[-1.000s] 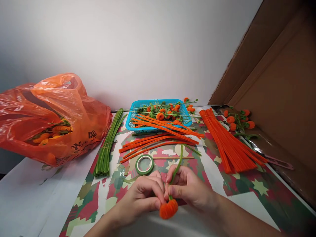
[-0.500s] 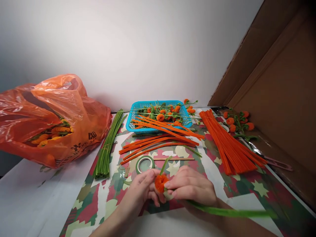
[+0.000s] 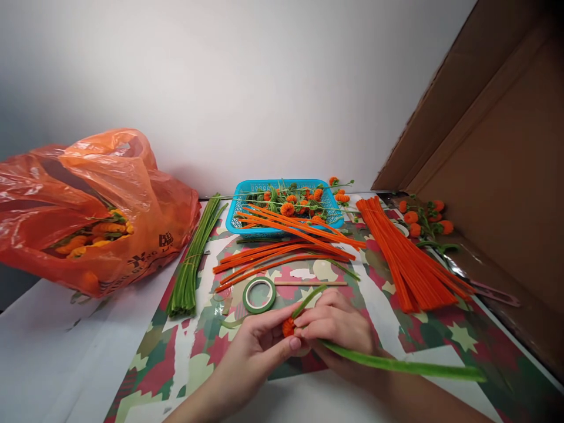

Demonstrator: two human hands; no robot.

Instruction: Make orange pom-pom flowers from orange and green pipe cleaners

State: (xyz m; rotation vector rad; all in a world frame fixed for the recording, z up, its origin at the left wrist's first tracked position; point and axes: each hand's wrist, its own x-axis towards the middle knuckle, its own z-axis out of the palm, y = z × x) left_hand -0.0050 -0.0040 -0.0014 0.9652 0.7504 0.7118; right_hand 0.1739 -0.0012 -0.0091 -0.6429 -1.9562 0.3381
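Between my hands is a small orange pipe-cleaner flower (image 3: pixel 288 327), partly covered by fingers. My left hand (image 3: pixel 267 346) grips it from the left, thumb across its lower side. My right hand (image 3: pixel 337 326) is closed at the flower's right side, pinching a green pipe cleaner (image 3: pixel 405 365). One green end sticks up past the flower, and a long green length runs out to the right over my forearm. Just beyond my left hand lies a roll of green tape (image 3: pixel 259 295), with a thin wooden stick (image 3: pixel 311 284) beside it.
A blue basket (image 3: pixel 229 220) holds orange flowers and green stems. Loose orange pipe cleaners (image 3: pixel 282 257) lie before it. A green bundle (image 3: pixel 189 267) and an orange plastic bag (image 3: pixel 145 229) are left; an orange bundle (image 3: pixel 405 258), more flowers (image 3: pixel 414 217) and a cardboard wall (image 3: pixel 493 135) are right.
The flower has turned, its face now less visible. My left thumb has come across its front, and the short green end leans further to the right.
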